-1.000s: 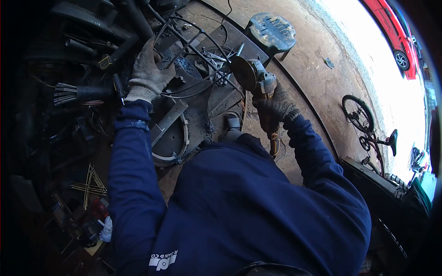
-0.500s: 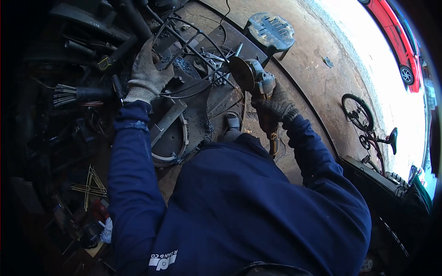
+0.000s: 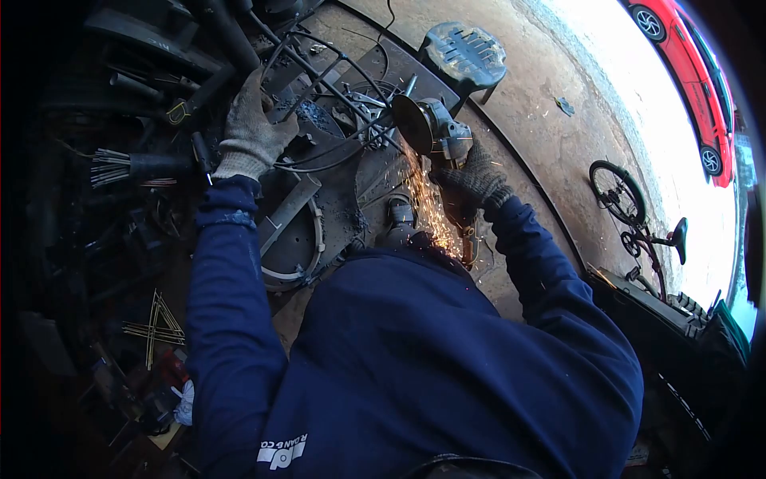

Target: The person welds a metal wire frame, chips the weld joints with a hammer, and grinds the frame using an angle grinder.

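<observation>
My gloved left hand (image 3: 254, 132) is closed on the near end of a frame of bent dark metal rods (image 3: 341, 57). In my gloved right hand (image 3: 479, 177) is an angle grinder (image 3: 452, 137), its disc (image 3: 412, 124) at the right side of the rod frame. Orange sparks (image 3: 427, 199) stream from the disc down toward my body and shoe (image 3: 400, 211). Beneath the frame lies a dark metal work surface (image 3: 379, 172) with filings and tools on it. The exact contact point of disc and rod is hard to make out.
A dark stool (image 3: 463, 56) stands beyond the work surface. To the left is a holder of thin rods (image 3: 155, 164), with more rods (image 3: 153, 328) lower down. A bicycle (image 3: 618, 194) stands at the right, and a red car (image 3: 694, 88) is outside.
The grinder and my right hand have shifted slightly left, and the sparks have grown from a few specks into a dense stream. The red car has moved down in view. My left hand keeps its hold.
</observation>
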{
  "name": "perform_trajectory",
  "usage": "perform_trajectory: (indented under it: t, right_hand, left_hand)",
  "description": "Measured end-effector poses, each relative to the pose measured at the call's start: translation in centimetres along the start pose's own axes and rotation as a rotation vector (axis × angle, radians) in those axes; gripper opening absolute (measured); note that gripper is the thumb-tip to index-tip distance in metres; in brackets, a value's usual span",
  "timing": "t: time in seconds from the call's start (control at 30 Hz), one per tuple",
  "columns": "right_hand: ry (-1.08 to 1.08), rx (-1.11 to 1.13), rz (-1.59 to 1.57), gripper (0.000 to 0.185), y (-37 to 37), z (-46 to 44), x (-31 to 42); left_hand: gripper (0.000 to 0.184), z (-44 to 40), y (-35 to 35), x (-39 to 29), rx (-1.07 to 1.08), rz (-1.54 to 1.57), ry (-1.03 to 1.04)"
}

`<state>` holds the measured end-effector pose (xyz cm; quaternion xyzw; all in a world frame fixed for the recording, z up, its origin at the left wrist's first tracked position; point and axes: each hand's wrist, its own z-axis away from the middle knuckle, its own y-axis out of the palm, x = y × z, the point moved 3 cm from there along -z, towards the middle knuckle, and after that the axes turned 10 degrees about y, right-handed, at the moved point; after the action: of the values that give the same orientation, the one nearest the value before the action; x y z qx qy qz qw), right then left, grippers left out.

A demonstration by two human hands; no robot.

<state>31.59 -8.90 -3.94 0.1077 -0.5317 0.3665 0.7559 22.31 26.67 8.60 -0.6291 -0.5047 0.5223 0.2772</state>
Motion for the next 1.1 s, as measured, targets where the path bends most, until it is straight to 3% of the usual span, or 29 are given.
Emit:
perform_trajectory:
  t: [0.87, 0.93, 1.1]
  right_hand:
    - [0.019, -0.058, 0.064, 0.099, 0.6, 1.1, 1.3]
    - [0.108, 0.018, -0.124, 0.1, 0.8, 1.0, -0.4]
    - [0.106, -0.02, -0.099, 0.103, -0.1, 2.4, -0.6]
  left_hand:
    - [0.087, -0.1, 0.0, -0.2, 0.006, -0.039, 0.044]
    - [0.087, -0.1, -0.2, -0.4, -0.003, -0.037, 0.04]
    - [0.09, -0.2, 0.2, 0.2, 0.019, -0.042, 0.021]
